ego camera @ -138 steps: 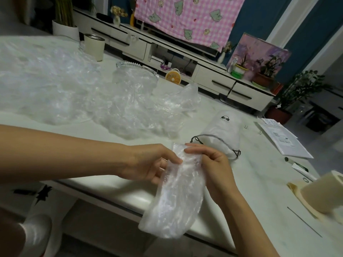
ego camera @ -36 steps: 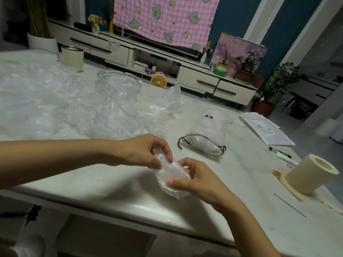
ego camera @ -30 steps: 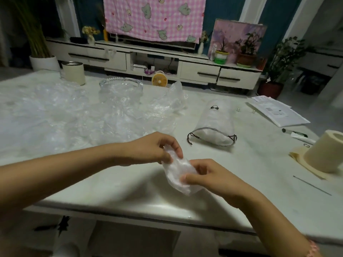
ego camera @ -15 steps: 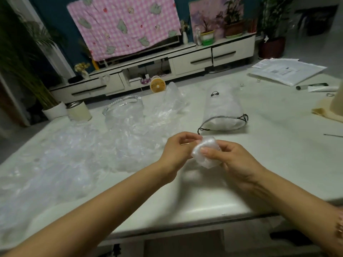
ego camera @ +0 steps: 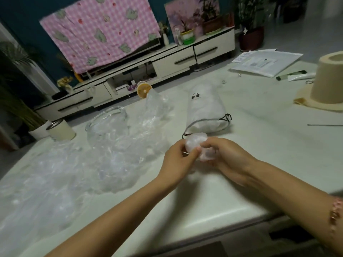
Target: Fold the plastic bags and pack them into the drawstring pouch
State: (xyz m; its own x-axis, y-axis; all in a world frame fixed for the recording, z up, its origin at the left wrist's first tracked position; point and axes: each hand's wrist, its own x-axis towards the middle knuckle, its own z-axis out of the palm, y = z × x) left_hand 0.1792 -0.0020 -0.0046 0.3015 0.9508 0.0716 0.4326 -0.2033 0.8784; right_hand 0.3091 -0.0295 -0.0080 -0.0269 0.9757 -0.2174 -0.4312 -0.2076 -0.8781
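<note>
Both hands hold one clear plastic bag (ego camera: 196, 143), folded down to a small wad, just above the pale table (ego camera: 259, 145). My left hand (ego camera: 179, 160) pinches its left side. My right hand (ego camera: 225, 157) curls round its right side with the thumb on top. Directly behind the wad lies the white drawstring pouch (ego camera: 204, 112), bulging, its open mouth with the dark cord facing me. A heap of loose clear plastic bags (ego camera: 74, 169) covers the left half of the table.
A glass bowl (ego camera: 106, 123) and a cream tin (ego camera: 61, 129) stand at the back left. A paper roll (ego camera: 328, 78) sits at the right edge, with papers (ego camera: 265, 63) and a pen (ego camera: 291, 75) behind it. The table's front edge runs below my forearms.
The long hanging bag has been folded down into a small wad. Hands and wad have moved closer to the pouch's mouth, and the view has swung to the left.
</note>
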